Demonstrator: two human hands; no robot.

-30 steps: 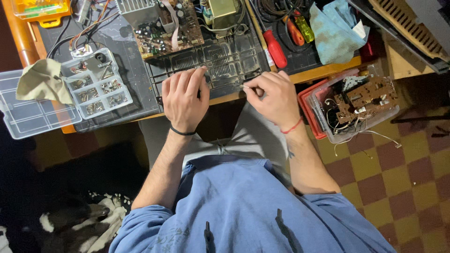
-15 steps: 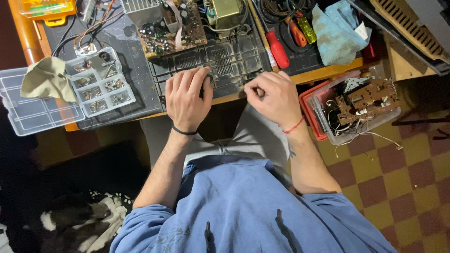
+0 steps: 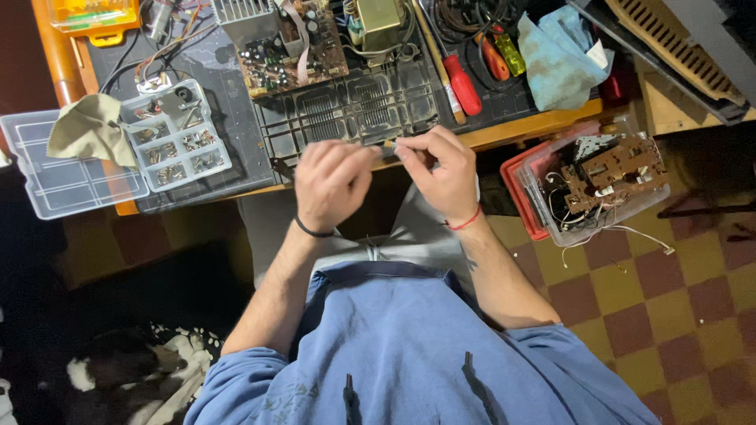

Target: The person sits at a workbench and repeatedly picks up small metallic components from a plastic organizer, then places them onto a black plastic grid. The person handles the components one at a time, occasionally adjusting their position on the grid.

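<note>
Far left there's a clear parts organiser full of small bits with a tan cloth draped over its open lid, sitting on the tabletop; next over, a dark plastic chassis grille lies flat with a brown circuit board at its far end; the left hand, black band on the wrist, is curled shut at the near edge of the grille, pinching one end of a thin tool, can't tell what kind; the right hand, red band on the wrist, is closed on the other end, so the tool sits between both hands just above the tabletop edge; further right a red-handled screwdriver, a blue rag, then a clear tub of wired mechanism parts.
</note>
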